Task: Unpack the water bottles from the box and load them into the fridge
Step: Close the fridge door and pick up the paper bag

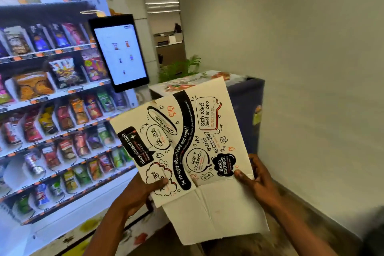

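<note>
Both forearms reach up from the bottom of the view, and between them the person holds a flattened printed box, its panels folded flat and its plain flaps hanging toward the camera. At its lower left edge the left hand pinches the cardboard, thumb on the printed face and fingers out of sight behind it; the right hand grips the lower right edge the same way, thumb on top and fingers curled round the back. Held at both edges like this, the sheet stays taut and upright, which looks like the grip for carrying or setting aside something already emptied; no water bottles can be seen in the box or in either hand, so I judge the unpacking to be finished or nearly so. Just beyond the box stands a low dark cabinet with a patterned top, against the pale wall. To the left, a tall glass-fronted display holds rows of snack packets on sloping shelves, with a lit touchscreen mounted at its right edge. Whether either unit is the fridge in question cannot be told. Farther back, green plants and an office corridor are visible.
</note>
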`<state>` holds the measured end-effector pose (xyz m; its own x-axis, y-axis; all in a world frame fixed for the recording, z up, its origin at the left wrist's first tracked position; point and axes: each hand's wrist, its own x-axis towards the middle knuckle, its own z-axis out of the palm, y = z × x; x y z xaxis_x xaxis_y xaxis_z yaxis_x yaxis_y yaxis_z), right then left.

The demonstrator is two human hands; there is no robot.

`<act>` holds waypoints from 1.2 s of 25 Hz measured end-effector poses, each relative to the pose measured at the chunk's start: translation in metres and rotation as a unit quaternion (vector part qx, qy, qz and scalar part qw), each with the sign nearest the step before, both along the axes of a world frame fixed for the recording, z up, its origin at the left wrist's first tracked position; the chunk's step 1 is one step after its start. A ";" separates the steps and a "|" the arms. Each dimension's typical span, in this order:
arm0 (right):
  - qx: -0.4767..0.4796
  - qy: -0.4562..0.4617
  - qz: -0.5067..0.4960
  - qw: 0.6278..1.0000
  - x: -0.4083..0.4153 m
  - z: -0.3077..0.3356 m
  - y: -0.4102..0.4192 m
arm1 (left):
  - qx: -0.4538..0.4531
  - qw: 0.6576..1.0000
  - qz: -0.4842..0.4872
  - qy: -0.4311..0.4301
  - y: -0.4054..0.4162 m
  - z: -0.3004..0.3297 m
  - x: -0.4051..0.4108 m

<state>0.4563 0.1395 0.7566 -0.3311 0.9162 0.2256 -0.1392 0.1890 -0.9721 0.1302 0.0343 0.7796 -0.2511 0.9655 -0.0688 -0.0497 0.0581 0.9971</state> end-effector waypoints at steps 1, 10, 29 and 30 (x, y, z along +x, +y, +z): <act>-0.005 -0.003 -0.016 1.000 0.030 -0.001 0.001 | -0.012 0.999 -0.025 0.015 0.010 0.001 0.027; 0.055 -0.120 -0.193 0.972 0.270 -0.018 -0.035 | -0.033 0.988 -0.148 0.010 0.086 -0.028 0.254; -0.041 -0.256 -0.506 0.822 0.588 -0.059 -0.051 | 0.087 0.928 -0.353 0.076 0.223 -0.015 0.616; -0.045 -0.276 -0.524 0.805 0.604 -0.062 -0.043 | 0.090 0.922 -0.367 0.084 0.235 -0.021 0.635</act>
